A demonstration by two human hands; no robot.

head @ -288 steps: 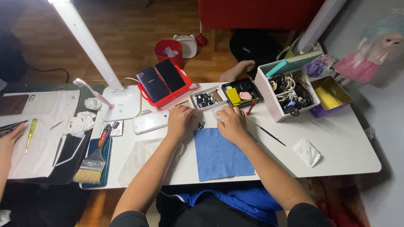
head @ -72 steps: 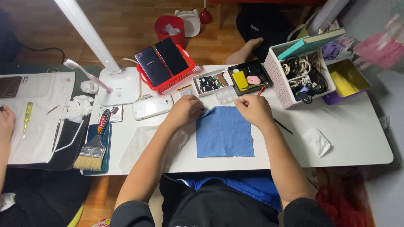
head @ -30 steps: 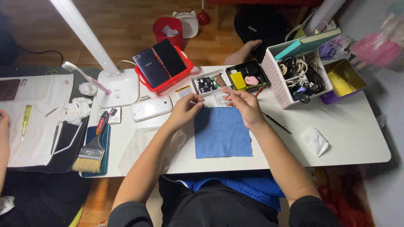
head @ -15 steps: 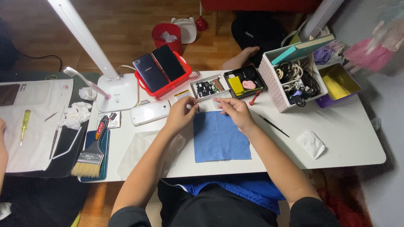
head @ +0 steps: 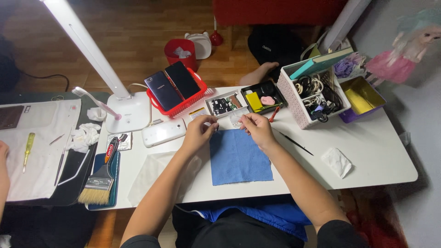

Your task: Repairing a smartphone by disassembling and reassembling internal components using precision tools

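Note:
A blue cloth [head: 239, 156] lies flat on the white table [head: 367, 151] in front of me. My left hand [head: 200, 131] rests at the cloth's far left corner, fingers pinched together. At the far right corner sits my right hand [head: 258, 128], its fingers curled and pinching too. Something small and pale shows between the two hands at the cloth's far edge [head: 235, 120]; I cannot tell what it is or which hand holds it. Just beyond the hands sits a small tray of phone parts [head: 223, 104].
A red basket with two dark phones [head: 177, 92], a white phone [head: 164, 133], a white desk lamp [head: 126, 115], a black parts tray [head: 262, 97], a pink cable basket [head: 314, 94] and a purple-and-yellow box [head: 363, 97] stand behind. A brush [head: 98, 183] and another person's mat [head: 41, 147] lie left. A crumpled tissue [head: 337, 161] lies right.
Over the last second my hands stayed at the cloth's far edge, drawing slightly closer together and pinching there. The camera view shifted a little; the table's objects kept their places.

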